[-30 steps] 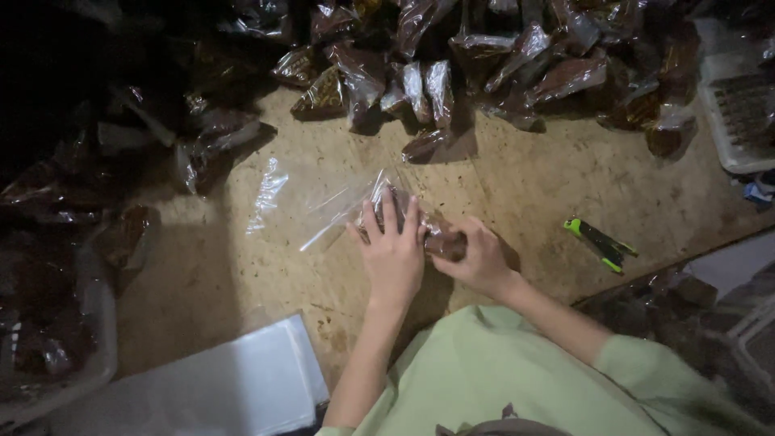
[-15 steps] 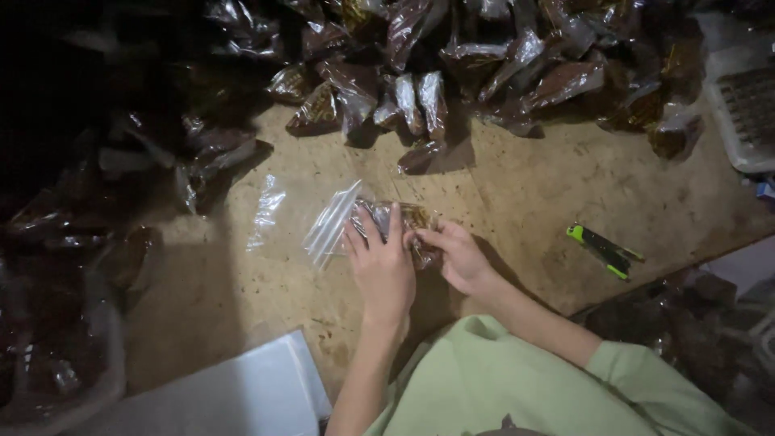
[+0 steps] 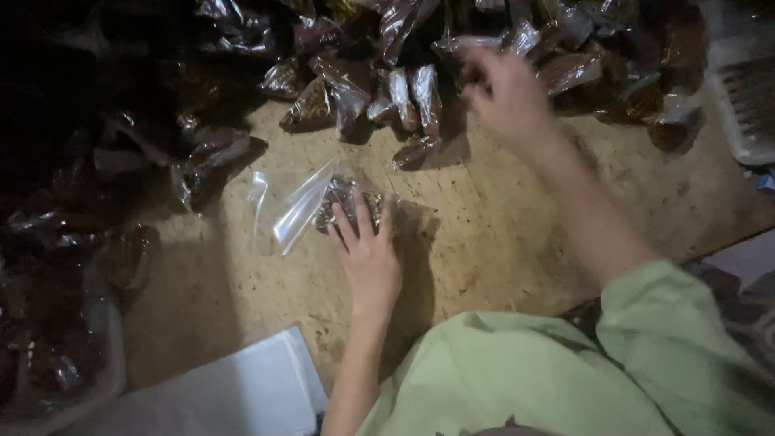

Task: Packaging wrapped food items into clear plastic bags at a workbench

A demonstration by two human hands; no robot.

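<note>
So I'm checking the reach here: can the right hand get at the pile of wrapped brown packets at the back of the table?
Probably yes: the right hand is stretched out over the wrapped brown packets, nothing lying between; it is blurred, so contact is unclear.

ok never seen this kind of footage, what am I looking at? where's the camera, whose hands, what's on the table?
There is no machine here: a person works with bare hands, and the one camera sits on their head, looking down. The left hand lies flat on a clear plastic bag with some dark filling, pressing it to the wooden table. The right hand, blurred, reaches toward the heap of filled dark packets along the table's far edge; I cannot tell whether it grips anything. More packets lie in the dark on the left. A white flat sheet or box sits by the near edge, and a pale tray at the right. The green sleeves are the person's own.
</note>
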